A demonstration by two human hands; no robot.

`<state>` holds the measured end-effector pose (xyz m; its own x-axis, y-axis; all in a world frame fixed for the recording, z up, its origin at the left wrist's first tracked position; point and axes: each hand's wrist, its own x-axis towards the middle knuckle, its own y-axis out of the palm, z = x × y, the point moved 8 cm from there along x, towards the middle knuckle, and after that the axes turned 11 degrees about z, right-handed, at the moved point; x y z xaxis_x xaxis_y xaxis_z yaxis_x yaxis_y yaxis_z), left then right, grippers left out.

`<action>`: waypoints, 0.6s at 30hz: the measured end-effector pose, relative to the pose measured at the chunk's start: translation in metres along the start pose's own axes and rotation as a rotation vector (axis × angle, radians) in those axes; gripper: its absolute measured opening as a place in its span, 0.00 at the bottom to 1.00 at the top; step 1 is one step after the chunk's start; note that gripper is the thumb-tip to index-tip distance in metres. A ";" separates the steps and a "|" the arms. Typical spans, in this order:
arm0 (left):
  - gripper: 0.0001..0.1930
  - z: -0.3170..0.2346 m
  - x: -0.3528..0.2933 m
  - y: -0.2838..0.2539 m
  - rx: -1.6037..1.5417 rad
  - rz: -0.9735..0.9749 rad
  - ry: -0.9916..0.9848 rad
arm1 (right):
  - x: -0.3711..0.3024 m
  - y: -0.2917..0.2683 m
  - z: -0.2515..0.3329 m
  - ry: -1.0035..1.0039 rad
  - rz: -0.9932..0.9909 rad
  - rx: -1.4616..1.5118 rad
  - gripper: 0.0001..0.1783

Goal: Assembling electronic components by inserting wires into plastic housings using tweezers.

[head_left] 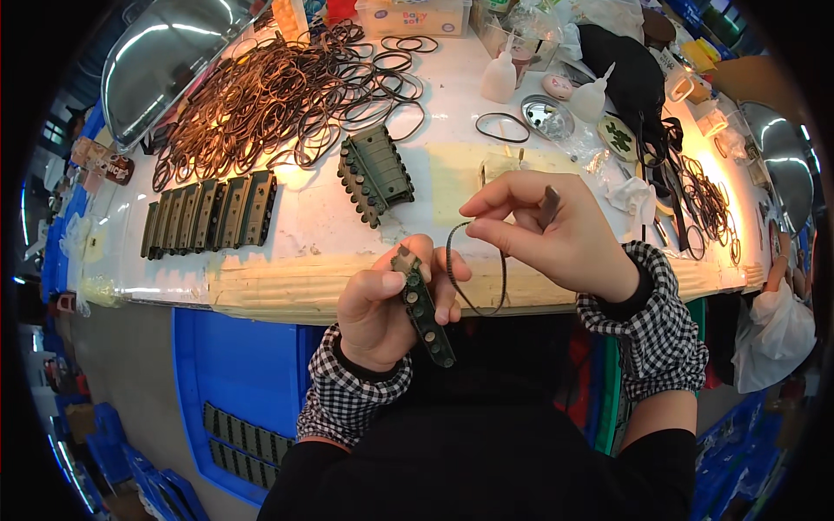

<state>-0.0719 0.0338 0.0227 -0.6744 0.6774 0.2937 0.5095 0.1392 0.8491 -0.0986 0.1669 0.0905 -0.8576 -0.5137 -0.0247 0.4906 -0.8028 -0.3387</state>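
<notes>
My left hand (382, 308) is closed round a narrow green toy-tank wheel part (424, 317), tilted, with a row of small round wheels facing up. My right hand (556, 230) pinches a thin dark toothed rubber track loop (502, 291) between thumb and forefinger. The loop hangs down between the hands, its left side close to my left fingertips; whether it touches the wheel part I cannot tell. A short flat metal-looking piece (550, 205) sticks up from among my right fingers; its kind is unclear. Just beyond my hands stand several similar green wheel parts (378, 174) in a group.
A big tangled heap of dark track loops (269, 95) covers the far left of the white table (295, 234). A row of green wheel parts (208, 213) stands at left. White squeeze bottles (499, 76) and a round dish (547, 115) are at far right. A blue tray (243, 365) sits below.
</notes>
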 end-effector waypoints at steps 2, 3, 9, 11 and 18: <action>0.14 0.001 0.000 0.002 -0.055 0.016 0.015 | 0.002 0.005 -0.008 0.054 0.066 0.226 0.10; 0.14 -0.001 0.000 0.003 -0.044 0.013 0.019 | 0.002 0.006 -0.010 0.063 0.103 0.258 0.11; 0.14 -0.003 0.001 0.008 -0.007 -0.003 0.019 | -0.001 0.011 -0.016 0.106 0.143 0.444 0.16; 0.14 -0.003 0.002 0.009 0.009 -0.012 0.016 | -0.002 0.013 -0.018 0.133 0.165 0.475 0.15; 0.14 -0.001 0.001 0.005 0.016 -0.051 0.008 | -0.004 0.017 -0.030 0.178 0.202 0.520 0.14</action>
<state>-0.0699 0.0346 0.0277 -0.7040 0.6631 0.2542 0.4828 0.1844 0.8561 -0.0913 0.1647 0.0565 -0.7301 -0.6492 -0.2133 0.6197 -0.7606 0.1937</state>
